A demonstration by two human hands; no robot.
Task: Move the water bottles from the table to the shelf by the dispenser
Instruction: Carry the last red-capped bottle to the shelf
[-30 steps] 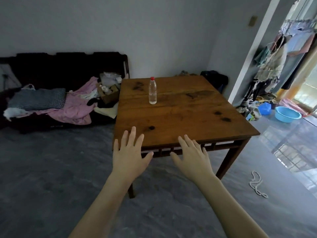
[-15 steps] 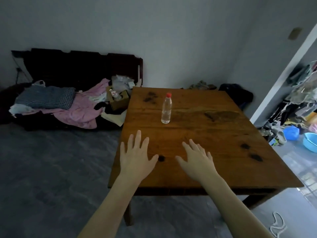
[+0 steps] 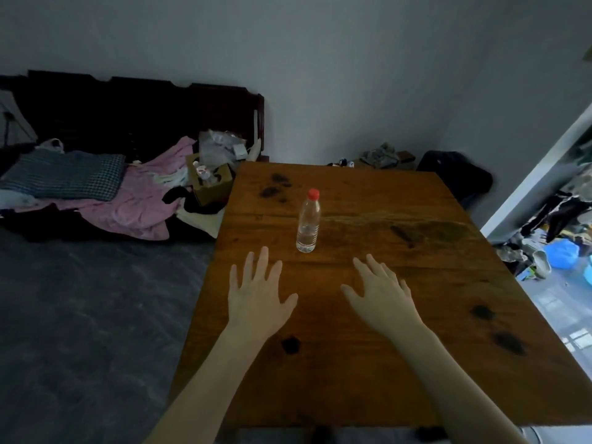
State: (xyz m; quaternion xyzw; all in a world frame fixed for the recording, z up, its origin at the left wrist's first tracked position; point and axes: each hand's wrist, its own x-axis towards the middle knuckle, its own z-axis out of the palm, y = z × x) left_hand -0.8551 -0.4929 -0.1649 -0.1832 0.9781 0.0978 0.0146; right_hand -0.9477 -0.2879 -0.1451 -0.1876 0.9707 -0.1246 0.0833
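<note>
Head view: one bottle (image 3: 308, 222), clear plastic with a red cap and water low in its base, stands upright on the brown wooden table (image 3: 416, 315), toward the far left part of the top. One bottle, one table, two hands. The left hand (image 3: 258, 298) and right hand (image 3: 381, 294) reach over the tabletop, palms down, fingers straight and spread, holding nothing; both are near the bottle but apart from it, one on each side. A dark sofa (image 3: 134, 123) heaped with pink cloth (image 3: 134, 206) stands left of the table. Compared with half a second ago, the table and bottle are closer and larger, and the hands are nearer the bottle.
</note>
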